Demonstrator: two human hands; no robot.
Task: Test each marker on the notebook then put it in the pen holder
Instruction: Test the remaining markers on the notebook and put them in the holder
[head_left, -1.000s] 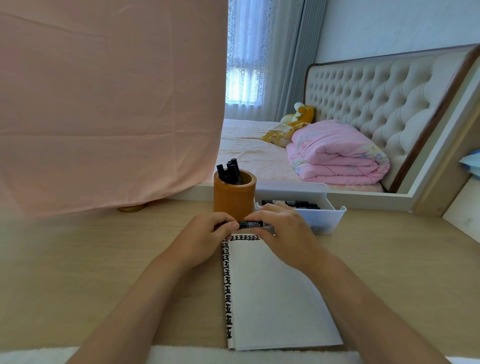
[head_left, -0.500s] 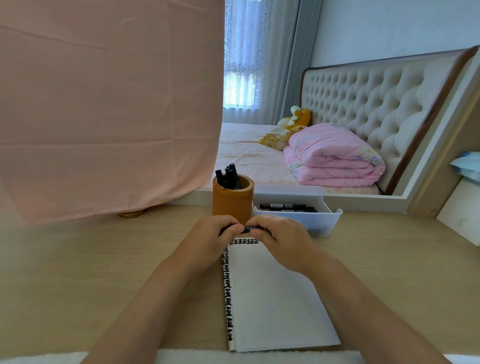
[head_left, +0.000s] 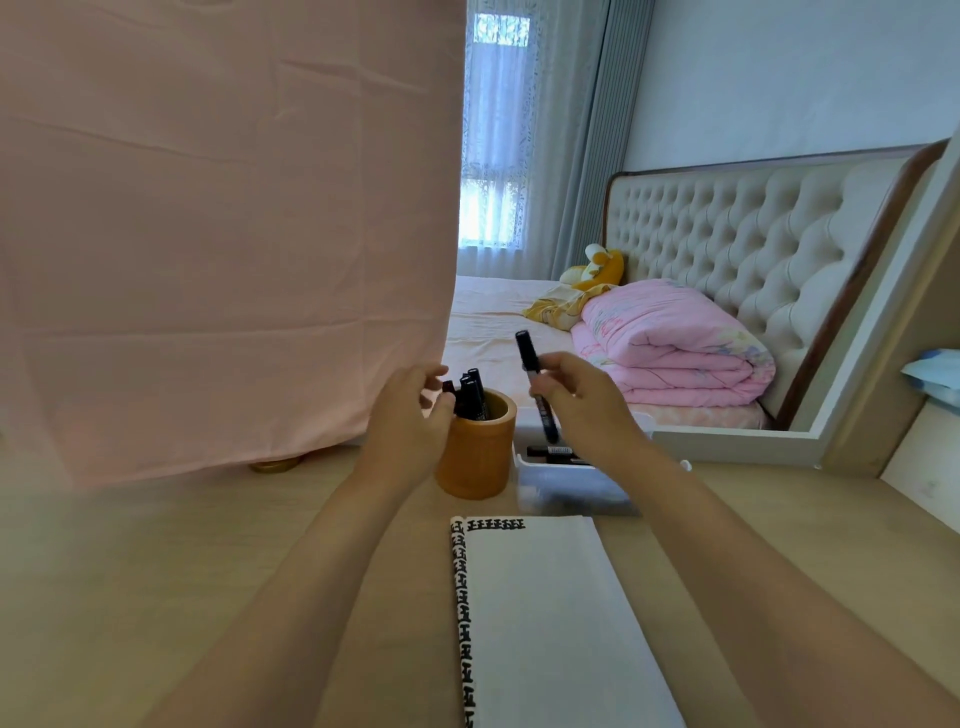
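My right hand (head_left: 582, 402) pinches a capped black marker (head_left: 535, 382) nearly upright, in the air just right of the brown pen holder (head_left: 478, 457). Several black markers (head_left: 471, 397) stand in the holder. My left hand (head_left: 410, 415) hovers beside the holder's left rim with fingers loosely spread, holding nothing. The white notebook (head_left: 550, 618) lies flat in front of the holder, with black marks along its top and left edges.
A white plastic tray (head_left: 576, 480) with more black markers (head_left: 553, 453) sits right of the holder. A pink cloth (head_left: 223, 234) hangs at the left over the desk. Beyond the desk's back edge is a bed with a folded pink quilt (head_left: 670, 348).
Both hands rose from the notebook's top edge, where they held the marker together. My left hand let go; my right hand lifted the marker upright beside the holder.
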